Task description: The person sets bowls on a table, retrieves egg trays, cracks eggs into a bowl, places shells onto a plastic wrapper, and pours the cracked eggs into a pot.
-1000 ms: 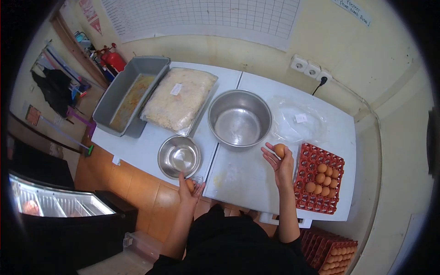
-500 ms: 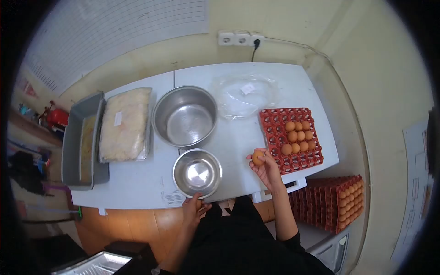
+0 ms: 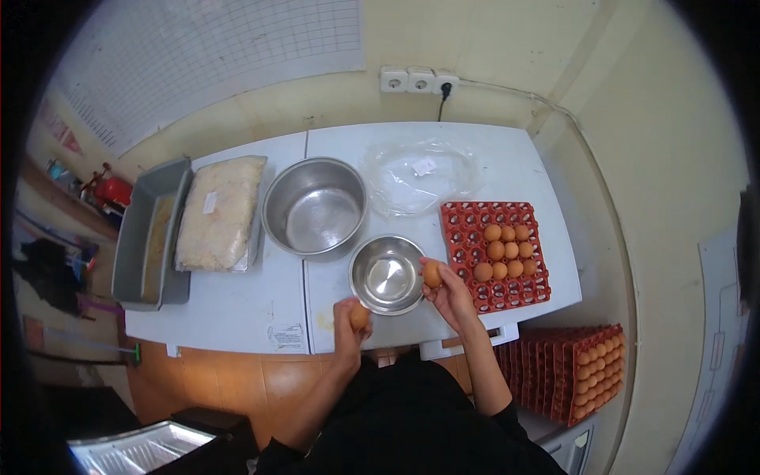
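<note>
A brown egg (image 3: 359,318) is gripped in my left hand (image 3: 347,331), just left of the small steel bowl's near edge. In my right hand (image 3: 450,294) is another brown egg (image 3: 431,274), held at the right rim of the same bowl. That small steel bowl (image 3: 386,275) has a shiny inside with nothing visible in it. To the right lies a red egg tray (image 3: 465,233), partly filled with several brown eggs (image 3: 511,250). Behind the small bowl stands a larger, deeper steel pot (image 3: 317,207).
A packed bag of pale crumbs (image 3: 220,218) and a grey bin (image 3: 150,237) stand at the left. Clear plastic wrap (image 3: 412,178) lies at the back. Stacked egg trays (image 3: 554,372) stand low on the right. A yellowish wet spot (image 3: 324,321) marks the white tabletop (image 3: 229,309).
The small bowl has shifted right, away from below the big pot and toward the egg tray. My left hand has left its rim, showing the egg. My right hand has come nearer the bowl.
</note>
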A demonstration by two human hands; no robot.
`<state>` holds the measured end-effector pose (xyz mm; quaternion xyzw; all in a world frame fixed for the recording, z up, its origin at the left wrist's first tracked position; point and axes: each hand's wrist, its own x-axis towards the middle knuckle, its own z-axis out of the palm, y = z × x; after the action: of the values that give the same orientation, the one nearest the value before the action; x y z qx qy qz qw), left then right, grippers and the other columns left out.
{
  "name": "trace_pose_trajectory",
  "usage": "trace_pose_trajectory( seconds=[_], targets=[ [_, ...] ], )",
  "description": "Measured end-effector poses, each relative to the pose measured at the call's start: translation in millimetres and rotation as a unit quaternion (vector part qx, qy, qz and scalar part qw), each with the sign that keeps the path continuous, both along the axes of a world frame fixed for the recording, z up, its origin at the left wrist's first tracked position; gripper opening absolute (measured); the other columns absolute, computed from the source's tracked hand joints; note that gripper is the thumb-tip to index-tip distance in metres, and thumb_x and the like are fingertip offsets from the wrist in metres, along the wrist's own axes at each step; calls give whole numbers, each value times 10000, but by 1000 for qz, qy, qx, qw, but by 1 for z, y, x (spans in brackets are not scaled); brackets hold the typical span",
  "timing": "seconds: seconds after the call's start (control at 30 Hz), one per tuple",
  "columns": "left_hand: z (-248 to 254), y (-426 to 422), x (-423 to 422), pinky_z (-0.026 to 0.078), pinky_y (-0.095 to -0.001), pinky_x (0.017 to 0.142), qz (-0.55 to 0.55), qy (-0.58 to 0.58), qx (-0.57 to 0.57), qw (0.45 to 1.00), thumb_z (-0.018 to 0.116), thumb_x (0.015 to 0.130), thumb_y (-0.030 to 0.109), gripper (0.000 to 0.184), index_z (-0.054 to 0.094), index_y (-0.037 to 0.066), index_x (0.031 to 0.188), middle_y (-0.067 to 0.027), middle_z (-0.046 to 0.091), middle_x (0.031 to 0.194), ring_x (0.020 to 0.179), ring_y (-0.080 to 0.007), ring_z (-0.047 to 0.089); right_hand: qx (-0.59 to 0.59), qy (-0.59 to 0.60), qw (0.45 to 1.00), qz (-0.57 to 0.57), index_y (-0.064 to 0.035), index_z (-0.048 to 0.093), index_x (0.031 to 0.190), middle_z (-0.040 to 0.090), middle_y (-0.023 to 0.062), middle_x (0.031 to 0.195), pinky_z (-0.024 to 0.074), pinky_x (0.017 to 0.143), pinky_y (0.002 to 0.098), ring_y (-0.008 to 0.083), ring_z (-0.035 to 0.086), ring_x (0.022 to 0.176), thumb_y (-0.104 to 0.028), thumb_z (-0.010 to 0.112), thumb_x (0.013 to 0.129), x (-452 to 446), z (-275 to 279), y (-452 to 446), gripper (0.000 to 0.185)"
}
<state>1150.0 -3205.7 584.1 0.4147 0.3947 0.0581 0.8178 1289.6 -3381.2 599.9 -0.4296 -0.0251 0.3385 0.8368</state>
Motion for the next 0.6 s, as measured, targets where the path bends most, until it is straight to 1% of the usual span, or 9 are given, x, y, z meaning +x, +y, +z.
trace_pose_trajectory(
  seconds=[0.03, 0.1, 0.13, 0.17, 0.23, 0.37, 0.47, 0.5, 0.6],
  targets=[
    [11, -7, 14, 447, -243, 637, -12, -78, -19, 997, 458, 957, 348, 306, 519, 76, 1081, -59, 567, 945, 760, -136, 573, 4, 0, 1000, 12, -1, 489, 1229, 584, 87, 997, 435, 645, 227, 118, 531, 705, -331, 426, 998, -2, 5, 6, 408],
    [18, -10, 41, 458, -255, 703, -14, -156, -33, 987, 400, 981, 339, 325, 508, 71, 1132, -59, 569, 1028, 843, -136, 578, -164, -266, 949, -31, -21, 486, 1232, 569, 122, 1024, 465, 732, 280, 193, 569, 819, -213, 534, 951, -9, 19, 18, 344],
    [9, -6, 60, 447, -258, 750, -73, -204, -71, 974, 391, 989, 319, 327, 495, 68, 1170, -55, 565, 1072, 905, -133, 566, -160, -270, 949, -24, -21, 486, 1232, 569, 122, 1024, 465, 732, 280, 193, 569, 819, -213, 534, 951, -8, 20, 24, 344],
    [4, -5, 73, 436, -262, 797, -134, -252, -108, 952, 383, 996, 300, 332, 483, 64, 1208, -52, 562, 1116, 967, -130, 553, -192, -386, 902, -25, -19, 493, 1220, 546, 145, 1049, 448, 790, 317, 238, 546, 894, -176, 565, 914, -8, 21, 30, 351],
    [-1, -8, 87, 437, -256, 797, -130, -232, -108, 958, 378, 999, 313, 344, 488, 63, 1208, -44, 566, 1110, 959, -131, 558, -247, -598, 762, -33, -15, 508, 1194, 502, 190, 1100, 414, 905, 390, 326, 499, 1044, -103, 627, 839, -2, 27, 35, 384],
    [-6, -1, 101, 412, -232, 655, -155, -206, -128, 958, 353, 998, 343, 345, 500, 98, 1192, -24, 558, 1011, 777, -97, 520, -269, -625, 714, -167, -2, 497, 1198, 488, 189, 1124, 401, 924, 412, 343, 479, 1077, -102, 624, 844, -3, 59, 31, 389],
    [-5, -1, 103, 410, -232, 622, -171, -189, -148, 956, 346, 1001, 351, 372, 518, 77, 1183, -15, 565, 919, 702, -94, 501, -262, -660, 699, -86, 9, 490, 1196, 493, 195, 1122, 397, 925, 410, 339, 480, 1074, -97, 618, 847, 6, 33, 34, 386],
    [-4, -3, 104, 419, -236, 629, -155, -158, -162, 962, 339, 1003, 359, 393, 530, 61, 1174, -14, 570, 867, 683, -96, 495, -281, -614, 737, -35, 8, 489, 1189, 507, 197, 1120, 405, 913, 400, 331, 491, 1062, -136, 602, 866, 6, 15, 40, 371],
    [-11, 4, 103, 415, -228, 619, -175, -184, -182, 950, 383, 977, 339, 382, 538, 45, 1163, -24, 570, 836, 642, -106, 471, -269, -615, 729, -130, 18, 474, 1210, 477, 229, 1150, 418, 911, 401, 362, 482, 1078, -171, 564, 903, 6, 29, 37, 372]
  ],
)
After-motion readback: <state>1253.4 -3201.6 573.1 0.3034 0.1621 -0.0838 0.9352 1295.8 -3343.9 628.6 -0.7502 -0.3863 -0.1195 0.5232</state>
